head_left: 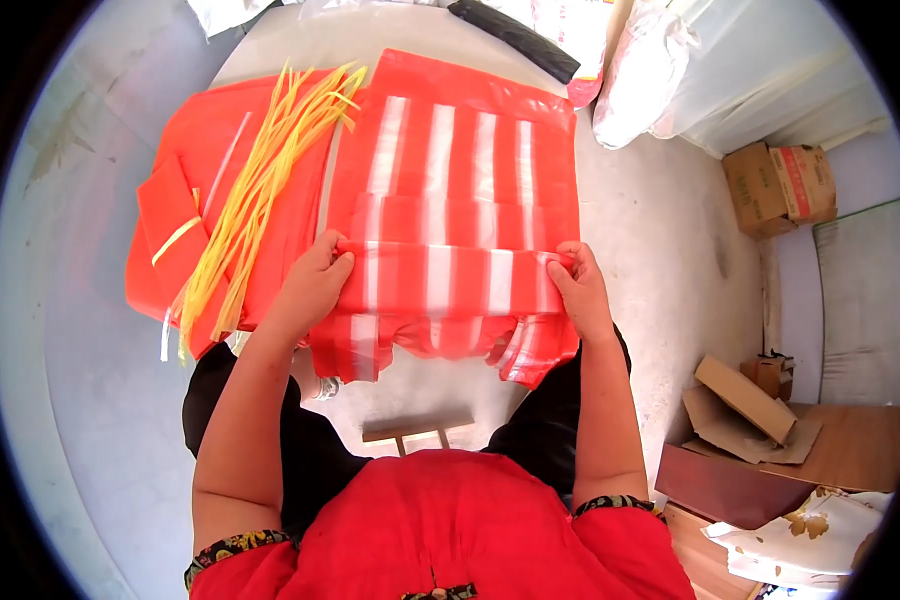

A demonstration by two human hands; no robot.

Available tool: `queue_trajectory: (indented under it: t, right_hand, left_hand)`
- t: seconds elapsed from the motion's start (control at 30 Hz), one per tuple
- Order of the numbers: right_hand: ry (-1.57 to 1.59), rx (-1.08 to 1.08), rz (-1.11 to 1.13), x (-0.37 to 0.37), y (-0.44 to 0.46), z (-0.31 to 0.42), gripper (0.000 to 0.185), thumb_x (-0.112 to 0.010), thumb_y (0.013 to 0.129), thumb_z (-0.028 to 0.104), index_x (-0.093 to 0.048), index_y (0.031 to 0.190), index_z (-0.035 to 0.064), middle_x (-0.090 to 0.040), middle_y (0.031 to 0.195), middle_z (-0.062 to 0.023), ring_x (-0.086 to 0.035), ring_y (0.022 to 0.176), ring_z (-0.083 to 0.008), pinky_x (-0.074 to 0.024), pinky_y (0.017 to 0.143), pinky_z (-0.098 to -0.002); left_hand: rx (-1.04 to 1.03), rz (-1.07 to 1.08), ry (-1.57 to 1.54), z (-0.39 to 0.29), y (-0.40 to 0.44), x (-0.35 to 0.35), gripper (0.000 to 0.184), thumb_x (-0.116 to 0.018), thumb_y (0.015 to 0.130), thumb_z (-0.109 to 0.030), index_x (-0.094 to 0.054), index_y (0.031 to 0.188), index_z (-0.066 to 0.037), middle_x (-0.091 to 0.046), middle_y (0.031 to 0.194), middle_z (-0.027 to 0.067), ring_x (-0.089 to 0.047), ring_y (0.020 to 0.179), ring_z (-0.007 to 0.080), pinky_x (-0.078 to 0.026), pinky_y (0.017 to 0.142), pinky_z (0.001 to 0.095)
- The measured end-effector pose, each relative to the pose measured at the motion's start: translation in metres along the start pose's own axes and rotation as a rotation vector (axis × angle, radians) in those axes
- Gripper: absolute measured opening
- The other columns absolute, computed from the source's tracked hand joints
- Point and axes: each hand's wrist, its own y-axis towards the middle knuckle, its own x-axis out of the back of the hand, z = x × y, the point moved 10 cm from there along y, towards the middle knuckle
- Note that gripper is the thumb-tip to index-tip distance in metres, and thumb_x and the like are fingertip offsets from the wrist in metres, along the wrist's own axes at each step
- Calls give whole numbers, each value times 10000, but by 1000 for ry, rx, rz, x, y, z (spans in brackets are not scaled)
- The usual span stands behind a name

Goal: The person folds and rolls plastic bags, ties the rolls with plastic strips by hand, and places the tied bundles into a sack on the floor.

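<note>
While both hands bear on the red-and-white striped plastic (470, 275), the left hand (317, 278) has thumb and fingers drawn together on its left edge, with only the thin plastic between them. The right hand (585, 290) pinches the opposite edge in the same way, thumb against bent fingers; how tightly either one presses, I cannot tell. From the left hand, the gripped band of plastic runs out toward 3 o'clock; from the right, it lies toward 9. Beyond that band, broad striped layers extend toward 12 o'clock, and beneath it, toward 6, the lower end drops into two side flaps with a gap between them. A bundle of yellow strips (260, 190) lies at 11 o'clock from the left hand, on a plain red pile (195, 120). At 2 o'clock from the right hand, well apart, is a cardboard box (760, 195).
</note>
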Motion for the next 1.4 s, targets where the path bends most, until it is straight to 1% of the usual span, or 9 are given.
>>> queue_trajectory:
  t: [0.17,0.23,0.33,0.43,0.53,0.63,0.73,0.93,1.4]
  right_hand:
    - [-213,127,-19,-2,-5,22,306,-632,1039,55,-540,1330,63,-610,1256,-44,-585,1150,-108,-504,976,-272]
    - [-152,123,-27,1,-3,12,306,-671,1016,132,-584,1293,36,-648,1235,-95,-601,1177,-188,-477,1026,-324]
    - [-58,61,-11,-3,-6,7,275,-677,1004,147,-623,1244,23,-671,1190,-109,-620,1144,-217,-474,1022,-337]
    - [-80,73,-16,-5,-6,8,206,-662,1009,123,-644,1186,20,-673,1144,-89,-626,1082,-197,-484,984,-318]
    - [-137,91,-22,-4,-5,14,192,-655,1014,125,-663,1171,13,-680,1149,-88,-634,1088,-196,-486,987,-317]
    - [-188,130,-24,-7,-6,23,227,-650,1018,137,-675,1205,10,-688,1187,-105,-643,1135,-221,-486,1011,-331]
    - [-239,157,-11,-11,-4,29,267,-649,1013,144,-681,1244,13,-685,1234,-125,-641,1186,-253,-481,1042,-347]
    - [-258,182,-57,-9,-5,24,280,-677,978,128,-694,1235,19,-660,1300,-136,-616,1242,-273,-465,1081,-357]
    - [-150,158,-172,-1,-11,15,190,-709,963,119,-742,1128,33,-645,1354,-121,-599,1284,-271,-453,1105,-367]
  left_hand:
    - [11,-21,65,4,4,0,185,-547,1074,-177,-575,1173,-23,-629,1034,43,-578,997,119,-483,909,297]
    - [3,-29,75,3,5,0,184,-545,1074,-176,-576,1167,-20,-630,1022,52,-584,996,126,-483,913,302]
    - [-27,-63,107,0,5,1,217,-552,1051,-221,-551,1123,-16,-657,989,197,-669,975,323,-507,872,414]
    - [-31,-77,108,0,6,1,222,-549,1052,-224,-550,1122,-14,-655,985,209,-668,977,352,-506,875,426]
    - [-13,-70,147,0,5,3,223,-563,1051,-228,-558,1124,-17,-669,981,188,-675,947,304,-512,853,407]
    - [71,-37,61,8,6,1,176,-577,1064,-181,-588,1156,-31,-660,993,72,-607,924,115,-500,832,301]
    - [20,-53,21,11,9,4,170,-606,1055,-172,-591,1156,-36,-681,941,56,-620,862,105,-508,776,304]
    - [-82,-194,197,-13,3,11,190,-657,1024,-184,-600,1121,-31,-708,841,84,-658,778,173,-520,736,337]
    - [-83,-215,332,-9,9,12,232,-676,1010,-224,-595,1096,-24,-723,864,178,-710,815,314,-533,742,417]
